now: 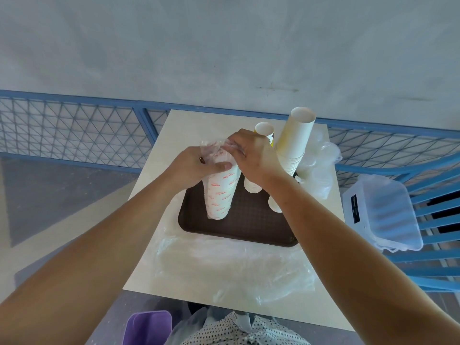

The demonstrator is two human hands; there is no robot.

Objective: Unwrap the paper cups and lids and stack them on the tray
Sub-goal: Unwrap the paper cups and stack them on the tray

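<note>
Plastic wrap (216, 148) pinched open atop a cup sleeve (220, 195), frame centre.
The left hand (196, 168) grips the cup sleeve standing on the brown tray (249, 225); the right hand (251, 155) pinches the wrap. Peeling downward while steadying the base seems best. Around them are a cream table (171, 135), a blue mesh fence (74, 125) and a grey wall (224, 46).

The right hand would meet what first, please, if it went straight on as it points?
The right hand pinches the wrap atop the wrapped cup stack; just beyond, probably the left hand.
</note>
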